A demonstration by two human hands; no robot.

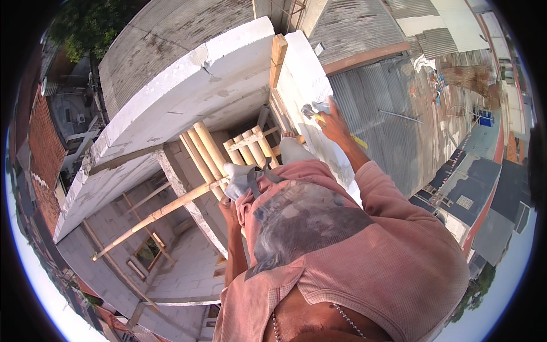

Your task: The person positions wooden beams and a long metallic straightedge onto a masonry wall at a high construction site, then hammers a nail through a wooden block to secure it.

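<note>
Pressing against the rough white plastered wall [302, 68], the right hand [333, 125] is gripping a flat trowel [314, 109]; the left hand [229, 208] is clasping a round bamboo pole [171, 208].

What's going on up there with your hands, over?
Right hand pressing a yellow-handled trowel on the white wall. Left hand down by the bamboo scaffold poles, grip unclear. Nothing blocking the wall.
</note>
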